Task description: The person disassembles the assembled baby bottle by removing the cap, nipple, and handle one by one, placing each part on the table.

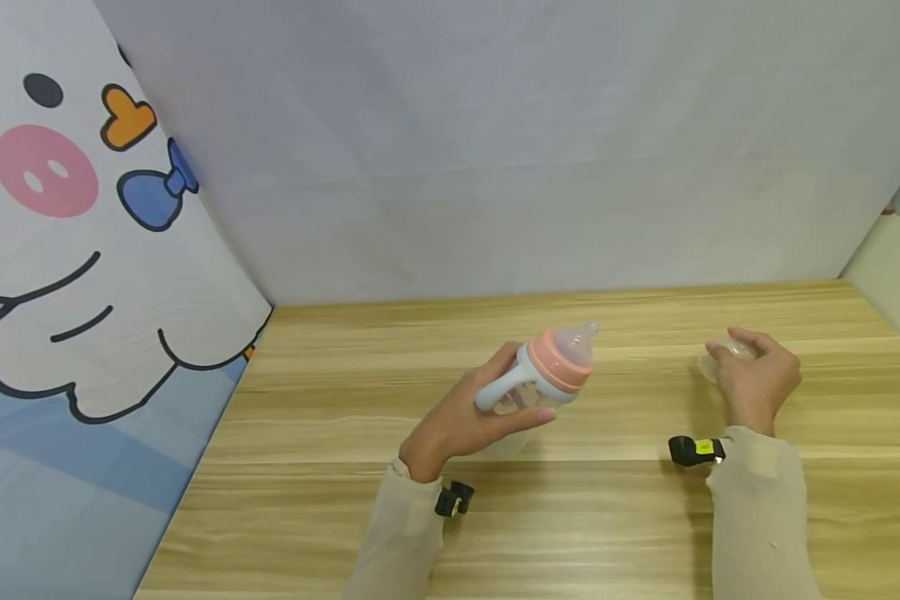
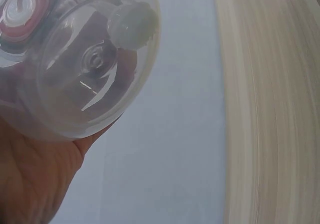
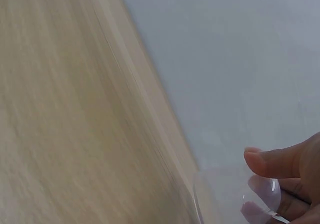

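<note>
My left hand (image 1: pixel 465 412) grips a clear baby bottle (image 1: pixel 543 375) with a pink collar, a silicone teat and pale blue handles, holding it tilted above the wooden table (image 1: pixel 570 517). The left wrist view looks through the bottle's clear base (image 2: pixel 75 59) resting against my palm (image 2: pixel 30 184). My right hand (image 1: pixel 753 375) holds a clear domed cap (image 1: pixel 723 354) just over the table, off to the right of the bottle. In the right wrist view a thumb and fingertips (image 3: pixel 280 164) pinch the cap's transparent rim (image 3: pixel 215 199).
A grey backdrop wall (image 1: pixel 495 150) closes the far side of the table. A cartoon-printed panel (image 1: pixel 82 250) stands along the left, and another panel (image 1: pixel 896 275) borders the right. Black wrist-camera mounts (image 1: pixel 693 451) sit on both sleeves.
</note>
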Motion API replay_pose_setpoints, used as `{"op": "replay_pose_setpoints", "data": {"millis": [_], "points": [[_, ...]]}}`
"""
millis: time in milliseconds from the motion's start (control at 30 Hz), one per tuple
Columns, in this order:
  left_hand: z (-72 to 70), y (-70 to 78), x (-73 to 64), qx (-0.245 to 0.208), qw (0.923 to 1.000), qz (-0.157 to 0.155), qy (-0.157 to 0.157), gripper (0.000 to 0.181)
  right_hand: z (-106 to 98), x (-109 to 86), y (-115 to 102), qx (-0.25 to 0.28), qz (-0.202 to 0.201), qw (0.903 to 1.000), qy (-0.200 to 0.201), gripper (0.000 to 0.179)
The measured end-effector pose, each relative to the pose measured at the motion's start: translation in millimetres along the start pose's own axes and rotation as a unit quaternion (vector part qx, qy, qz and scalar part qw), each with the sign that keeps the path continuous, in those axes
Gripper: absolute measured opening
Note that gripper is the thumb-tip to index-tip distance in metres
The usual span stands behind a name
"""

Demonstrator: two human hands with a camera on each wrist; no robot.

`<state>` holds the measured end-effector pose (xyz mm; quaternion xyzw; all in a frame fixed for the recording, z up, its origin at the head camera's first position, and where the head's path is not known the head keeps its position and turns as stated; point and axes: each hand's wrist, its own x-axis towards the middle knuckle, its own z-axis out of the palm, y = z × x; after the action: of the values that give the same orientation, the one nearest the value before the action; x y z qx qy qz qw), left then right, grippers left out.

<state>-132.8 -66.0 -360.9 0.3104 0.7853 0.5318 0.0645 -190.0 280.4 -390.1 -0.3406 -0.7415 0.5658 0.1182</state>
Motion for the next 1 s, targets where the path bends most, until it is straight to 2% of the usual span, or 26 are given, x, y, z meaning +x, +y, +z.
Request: {"op": "replay_pose_setpoints", "data": {"millis": [467, 1000], "points": [[1.9, 0.4, -1.9, 0.001, 1.0000, -0.008, -0.002, 0.059, -1, 0.8, 9, -0.026, -0.014, 0.9993, -0.022, 0.040], [-0.2, 1.0, -0.8, -0.001, 0.9998, -0.017, -0.008, 0.057, 4, 2.7, 10, -0.025, -0.029, 0.9992, -0.007, 0.030]]}}
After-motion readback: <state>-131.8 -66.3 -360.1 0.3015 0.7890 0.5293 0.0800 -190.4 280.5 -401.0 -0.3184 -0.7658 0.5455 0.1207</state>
